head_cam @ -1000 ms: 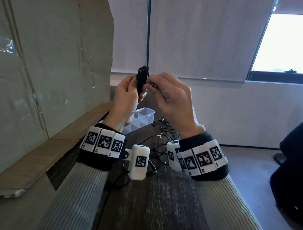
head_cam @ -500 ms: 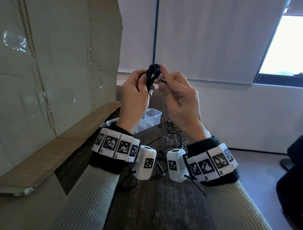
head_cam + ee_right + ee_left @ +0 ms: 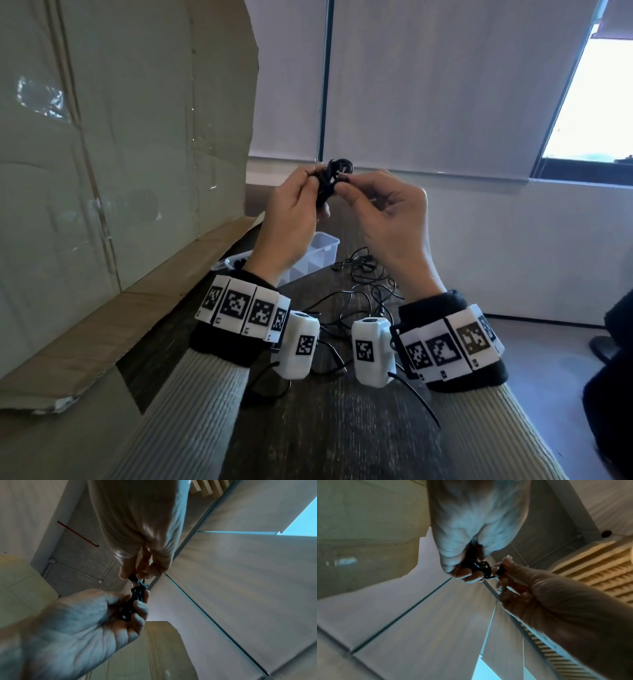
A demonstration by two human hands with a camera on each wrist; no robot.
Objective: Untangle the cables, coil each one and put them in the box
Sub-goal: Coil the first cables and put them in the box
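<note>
A small black coiled cable (image 3: 329, 178) is held up in the air between both hands. My left hand (image 3: 294, 202) grips the coil's body with curled fingers; the coil (image 3: 131, 605) lies in its palm. My right hand (image 3: 373, 202) pinches the cable's end plug (image 3: 500, 570) between thumb and forefinger, right beside the coil (image 3: 481, 566). A clear plastic compartment box (image 3: 318, 253) stands open on the dark wooden table (image 3: 325, 428), below and behind the left hand. More black cables (image 3: 363, 291) lie tangled on the table between my wrists.
A large cardboard sheet (image 3: 120, 137) leans along the table's left side, close to the box. A white wall with blinds (image 3: 445, 85) stands behind the table. Something dark (image 3: 613, 359) sits at the right edge, off the table.
Both hands stay raised with the coil. The right fingers have shifted from the coil's side to pinching the cable end at its top.
</note>
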